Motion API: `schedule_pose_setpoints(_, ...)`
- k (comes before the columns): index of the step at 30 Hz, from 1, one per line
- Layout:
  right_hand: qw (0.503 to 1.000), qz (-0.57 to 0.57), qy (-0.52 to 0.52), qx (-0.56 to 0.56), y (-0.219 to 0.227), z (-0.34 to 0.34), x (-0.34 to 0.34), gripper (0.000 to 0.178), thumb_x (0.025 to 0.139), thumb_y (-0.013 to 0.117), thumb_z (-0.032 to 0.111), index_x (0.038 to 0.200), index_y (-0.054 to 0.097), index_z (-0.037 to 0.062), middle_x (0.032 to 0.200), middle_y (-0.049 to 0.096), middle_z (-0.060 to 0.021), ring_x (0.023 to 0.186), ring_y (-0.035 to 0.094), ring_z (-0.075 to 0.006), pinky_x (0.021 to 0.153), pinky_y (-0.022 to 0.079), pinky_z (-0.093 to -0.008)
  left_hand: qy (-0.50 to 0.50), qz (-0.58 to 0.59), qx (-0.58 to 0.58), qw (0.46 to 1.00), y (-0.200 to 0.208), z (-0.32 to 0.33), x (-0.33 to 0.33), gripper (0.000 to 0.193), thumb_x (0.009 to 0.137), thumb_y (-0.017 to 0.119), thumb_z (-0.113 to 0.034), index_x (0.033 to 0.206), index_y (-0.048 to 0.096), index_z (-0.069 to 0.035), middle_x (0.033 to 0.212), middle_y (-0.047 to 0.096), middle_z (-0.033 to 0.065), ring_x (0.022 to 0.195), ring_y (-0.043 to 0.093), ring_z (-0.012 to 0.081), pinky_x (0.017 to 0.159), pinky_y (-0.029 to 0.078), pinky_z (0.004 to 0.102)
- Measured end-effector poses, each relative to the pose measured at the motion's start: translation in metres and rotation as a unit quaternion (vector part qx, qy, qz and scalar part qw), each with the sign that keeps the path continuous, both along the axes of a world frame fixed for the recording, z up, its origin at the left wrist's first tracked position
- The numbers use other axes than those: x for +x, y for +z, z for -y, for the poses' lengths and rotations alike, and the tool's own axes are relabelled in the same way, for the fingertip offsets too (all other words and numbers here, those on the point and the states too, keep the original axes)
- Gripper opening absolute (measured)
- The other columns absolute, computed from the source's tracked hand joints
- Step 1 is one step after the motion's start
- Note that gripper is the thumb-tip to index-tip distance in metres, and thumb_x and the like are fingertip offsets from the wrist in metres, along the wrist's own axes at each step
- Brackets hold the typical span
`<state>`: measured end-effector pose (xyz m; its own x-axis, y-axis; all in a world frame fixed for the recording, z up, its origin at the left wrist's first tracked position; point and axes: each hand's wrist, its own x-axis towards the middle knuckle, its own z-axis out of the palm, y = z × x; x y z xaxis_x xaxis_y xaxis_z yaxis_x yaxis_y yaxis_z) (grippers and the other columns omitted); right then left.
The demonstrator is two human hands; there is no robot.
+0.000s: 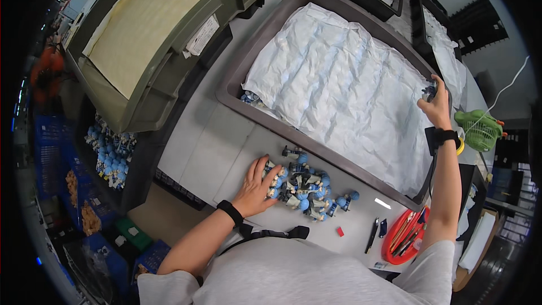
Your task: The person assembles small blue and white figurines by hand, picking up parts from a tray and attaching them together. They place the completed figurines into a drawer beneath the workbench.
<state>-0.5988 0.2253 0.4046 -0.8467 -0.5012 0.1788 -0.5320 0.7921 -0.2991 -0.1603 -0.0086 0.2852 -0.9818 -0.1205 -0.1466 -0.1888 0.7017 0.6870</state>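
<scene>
A heap of small figurines (307, 189) with light-blue heads and dark and white bodies lies on the grey table in front of me. My left hand (255, 187) curls its fingers around figurines at the heap's left side, and its palm hides part of them. At the far right corner of a large grey-brown tray (271, 118), my right hand (438, 108) grips a dark figurine between thumb and fingers. Crumpled white sheeting (339, 90) covers most of that tray. A few figurines peek out from under the sheet at the tray's left corner.
To the left, a stacked olive bin (152, 90) holds a yellowish sheet; a dark bin with figurines sits below. A red oval dish (389, 248) of tools, a black pen-like tool (372, 235) and a green fan (479, 130) are to the right. Another person's hands work beyond.
</scene>
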Motion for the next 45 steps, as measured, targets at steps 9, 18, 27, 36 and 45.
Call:
schedule_pose_setpoints(9, 0.918, 0.218, 0.320, -0.091, 0.036, 0.104, 0.284, 0.080, 0.050, 0.073, 0.003, 0.124, 0.041, 0.0016, 0.105, 0.052, -0.0157, 0.097, 0.047, -0.0331, 0.085, 0.043, -0.0378, 0.002, -0.061, 0.086, 0.994, -0.003, 0.009, 0.009, 0.117, 0.051, 0.086, -0.026, 0.140, 0.013, -0.005, 0.141, 0.010, 0.0283, 0.129, 0.016, 0.0472, 0.107, 0.021, 0.0506)
schedule_pose_setpoints(18, 0.920, 0.176, 0.342, -0.077, -0.006, 0.110, 0.298, 0.054, 0.067, 0.074, 0.019, 0.113, 0.052, 0.0012, 0.101, 0.057, -0.0146, 0.098, 0.052, -0.0310, 0.078, 0.045, -0.0387, -0.070, -0.054, 0.104, 0.991, -0.003, 0.015, 0.007, 0.125, 0.050, 0.089, -0.030, 0.143, 0.008, -0.014, 0.142, 0.002, 0.0274, 0.131, 0.013, 0.0474, 0.106, 0.026, 0.0509)
schedule_pose_setpoints(27, 0.991, -0.112, 0.016, 0.071, -0.032, -0.045, -0.013, 0.045, 0.065, 0.056, -0.005, 0.109, 0.054, 0.0039, 0.108, 0.058, -0.0150, 0.102, 0.054, -0.0337, 0.084, 0.047, -0.0401, -0.075, 0.017, 0.028, 0.997, 0.022, 0.010, 0.001, 0.109, 0.052, 0.087, -0.038, 0.138, 0.025, -0.011, 0.139, 0.006, 0.0314, 0.127, 0.017, 0.0513, 0.104, 0.026, 0.0534)
schedule_pose_setpoints(36, 0.971, -0.018, -0.011, 0.240, -0.057, -0.046, -0.076, 0.063, 0.057, 0.071, 0.004, 0.115, 0.048, 0.0068, 0.111, 0.050, -0.0108, 0.108, 0.049, -0.0301, 0.087, 0.047, -0.0408, -0.017, 0.020, 0.028, 0.999, 0.021, 0.002, 0.013, 0.127, 0.044, 0.089, -0.039, 0.140, 0.013, -0.003, 0.138, 0.005, 0.0365, 0.128, 0.014, 0.0554, 0.104, 0.026, 0.0544)
schedule_pose_setpoints(45, 0.995, -0.083, 0.002, 0.054, -0.015, -0.065, -0.041, 0.051, 0.051, 0.072, 0.011, 0.097, 0.052, 0.0036, 0.102, 0.046, -0.0137, 0.100, 0.045, -0.0326, 0.084, 0.045, -0.0394, -0.077, 0.023, 0.012, 0.997, 0.033, 0.011, 0.007, 0.130, 0.041, 0.090, -0.032, 0.142, 0.012, -0.010, 0.142, 0.002, 0.0330, 0.130, 0.014, 0.0528, 0.105, 0.026, 0.0536)
